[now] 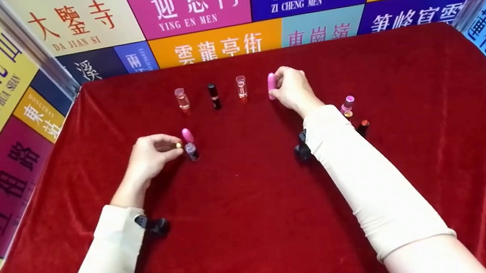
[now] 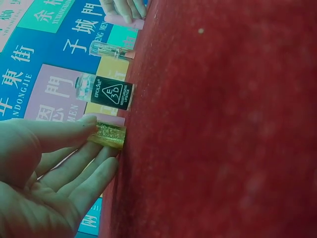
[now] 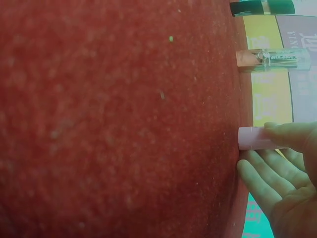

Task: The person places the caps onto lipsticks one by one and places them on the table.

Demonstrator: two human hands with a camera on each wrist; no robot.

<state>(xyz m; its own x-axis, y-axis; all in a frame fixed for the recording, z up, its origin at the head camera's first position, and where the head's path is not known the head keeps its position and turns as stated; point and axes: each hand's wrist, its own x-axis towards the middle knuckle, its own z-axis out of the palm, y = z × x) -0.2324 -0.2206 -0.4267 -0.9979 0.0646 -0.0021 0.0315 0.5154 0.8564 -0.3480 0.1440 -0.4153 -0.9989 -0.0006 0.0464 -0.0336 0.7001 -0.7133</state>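
Note:
On the left, my left hand (image 1: pixel 151 157) pinches a small gold lipstick tube (image 2: pixel 110 136), of which only the gold end shows between the fingertips in the head view. Right beside those fingertips stand a black lipstick (image 1: pixel 192 152) with white lettering and a glossy pink lipstick (image 1: pixel 187 135). Farther back, my right hand (image 1: pixel 293 87) has thumb and fingers around an upright pink lipstick tube (image 1: pixel 271 85). In the right wrist view its base (image 3: pixel 247 138) is down at the red cloth, while the fingers cover part of its side.
Along the back stand a clear-capped lipstick (image 1: pixel 182 99), a black lipstick tube (image 1: pixel 214 96) and another clear-capped lipstick (image 1: pixel 242 89). Near my right forearm are a pink-topped lipstick (image 1: pixel 347 105) and a dark red-topped one (image 1: pixel 363 127), partly hidden. Red velvet (image 1: pixel 245 229) covers the table; printed panels (image 1: pixel 194 3) rise behind.

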